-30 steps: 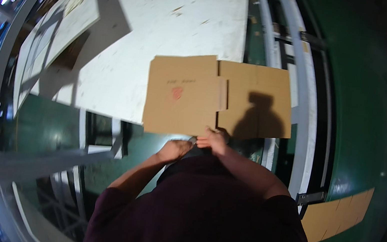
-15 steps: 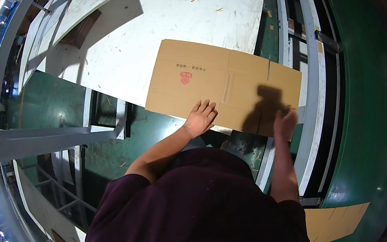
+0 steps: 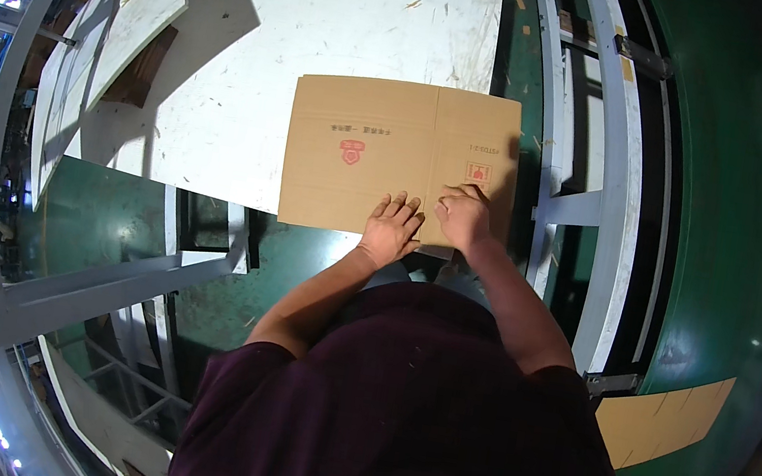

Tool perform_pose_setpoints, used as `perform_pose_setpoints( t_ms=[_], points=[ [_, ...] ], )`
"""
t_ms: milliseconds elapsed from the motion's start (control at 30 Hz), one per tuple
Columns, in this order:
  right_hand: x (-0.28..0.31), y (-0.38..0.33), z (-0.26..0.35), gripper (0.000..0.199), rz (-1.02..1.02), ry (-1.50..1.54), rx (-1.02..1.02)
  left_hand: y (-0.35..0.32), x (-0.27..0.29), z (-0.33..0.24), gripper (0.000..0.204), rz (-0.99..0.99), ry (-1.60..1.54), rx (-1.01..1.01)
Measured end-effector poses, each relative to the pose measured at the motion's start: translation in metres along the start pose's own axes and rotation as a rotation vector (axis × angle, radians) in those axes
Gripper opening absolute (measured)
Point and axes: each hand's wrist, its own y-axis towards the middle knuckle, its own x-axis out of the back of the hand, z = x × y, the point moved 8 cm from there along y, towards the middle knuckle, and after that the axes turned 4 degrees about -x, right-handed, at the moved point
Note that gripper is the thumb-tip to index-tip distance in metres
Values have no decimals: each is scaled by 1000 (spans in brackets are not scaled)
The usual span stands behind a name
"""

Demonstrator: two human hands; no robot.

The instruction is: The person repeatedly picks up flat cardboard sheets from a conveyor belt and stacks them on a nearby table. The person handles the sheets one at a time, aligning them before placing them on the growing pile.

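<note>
Brown corrugated cardboard makes up the folded carton, which lies flat beneath both hands and spreads beyond their fingertips, its larger share to the left of the left hand. That hand is laid flat on the carton's near edge, just left of the crease, fingers extended and slightly apart, gripping nothing. On the carton's right panel, close beside the left hand, rests the right hand with its fingers bent inward; whether it pinches anything I cannot tell.

Beneath the carton is a white tabletop, scuffed and dotted with scraps; the carton covers its near right corner and juts past its right side. An upright crease divides the carton's face. Left of it is a red emblem under a line of dark print; right of it, a red square mark, just beyond the right hand's fingers. Shadow darkens the carton's right edge.

Half a second ago the carton reached farther right, its right panel bore no red mark, and the right hand was at its far right end. Now the carton is narrower and that hand has come in beside the left, which has hardly moved.
</note>
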Motion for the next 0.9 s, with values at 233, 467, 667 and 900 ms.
perform_pose_setpoints(
  t_ms=[233, 467, 667, 900],
  points=[
    [9, -3, 0, 28, -140, -37, 77, -1, -5, 8, 67, -58, -27, 4],
    [30, 11, -64, 72, -314, -205, -250, 3, -11, 9, 67, -56, -4, -105],
    [32, -53, -106, 71, -503, -40, -487, 18, -8, -1, 52, -69, 2, -150],
    [112, -429, -177, 53, -1032, -675, -1175, 11, -10, -12, 54, -31, 113, -214]
  ],
)
